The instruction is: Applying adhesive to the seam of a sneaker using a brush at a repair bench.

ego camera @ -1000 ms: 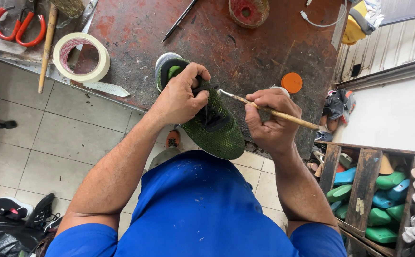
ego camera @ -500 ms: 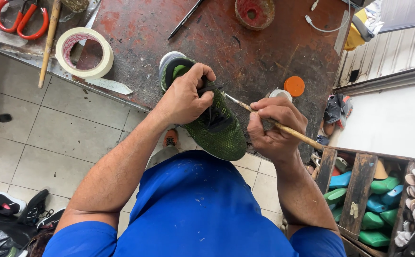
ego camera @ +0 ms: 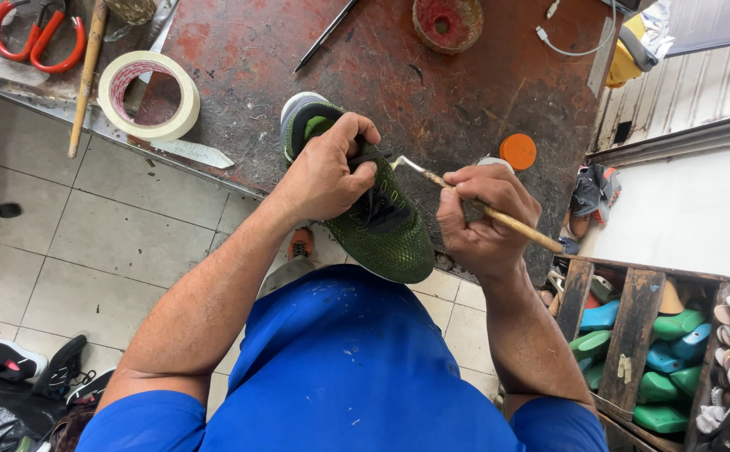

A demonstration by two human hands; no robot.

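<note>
At far left on my worn reddish-brown surface (ego camera: 465,92) I see red-handled shears (ego camera: 34,38), a wooden stick (ego camera: 84,79) and a roll of masking tape (ego camera: 147,94), all well apart from the work.

My left hand (ego camera: 327,176) is closed around the laced upper of a green knit sneaker (ego camera: 386,222), thumb and fingers wrapped over the collar opening. The sneaker rests on the near edge of the surface, heel away from me, toe overhanging toward my blue shirt (ego camera: 340,368).

My right hand (ego camera: 482,222) is closed in a pinch grip on a thin wooden-handled brush (ego camera: 473,201). The brush tip meets the sneaker just beside my left fingers, at the collar.

Progress judgement: application at the collar appears under way; I cannot tell how much of the sneaker is already coated or what remains.

Beyond the right hand lie an orange lid (ego camera: 518,151) and a red-stained round pot (ego camera: 448,21). At far right, a wooden rack holds coloured shoe lasts (ego camera: 632,351).
</note>
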